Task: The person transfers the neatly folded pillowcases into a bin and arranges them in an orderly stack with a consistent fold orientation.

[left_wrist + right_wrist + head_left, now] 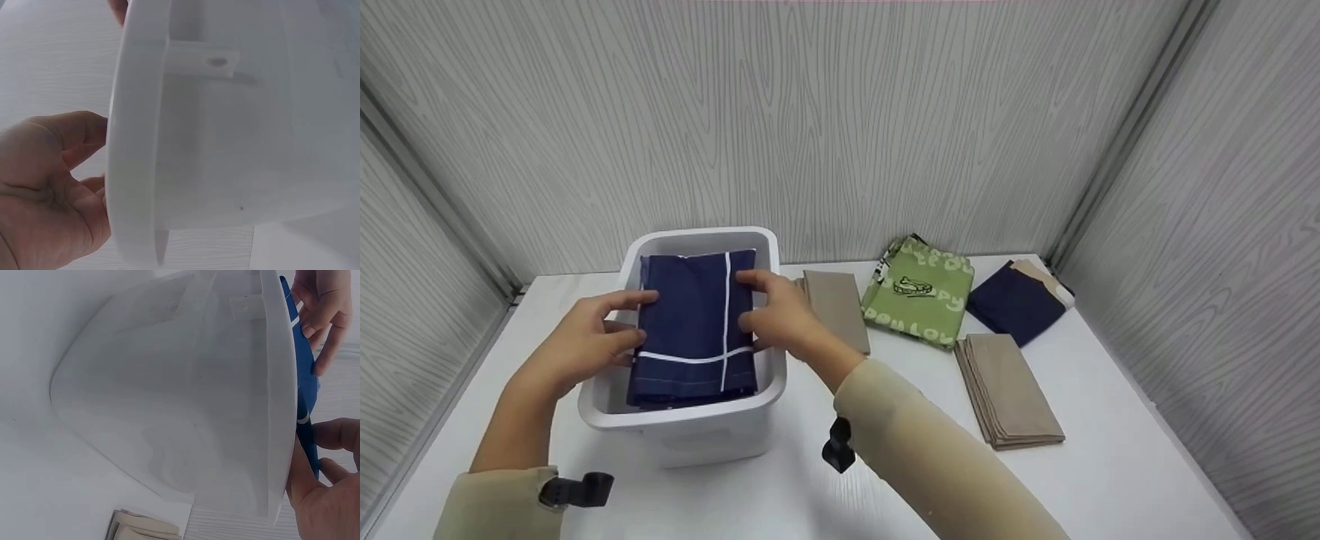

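Note:
A folded navy cloth [682, 311] with crossing white stripes lies within the mouth of a white plastic bin [720, 439]. My left hand [585, 341] grips its left edge, index finger and thumb on top. On the opposite edge, my right hand [784, 311] holds the cloth in the same way. From the right wrist, the cloth [305, 374] shows just above the bin's rim [281, 405], and some right-hand fingers go down behind that rim. The left wrist view has the bin wall [225, 140] hiding the left fingertips and the cloth.
Right of the bin lies a folded beige cloth [838, 311], partly behind my right hand. Beyond it are a green printed folded cloth [919, 296], a navy cloth with beige and white parts [1016, 304], and another beige folded cloth [1012, 390]. Wood-grain panels [810, 135] enclose the white table.

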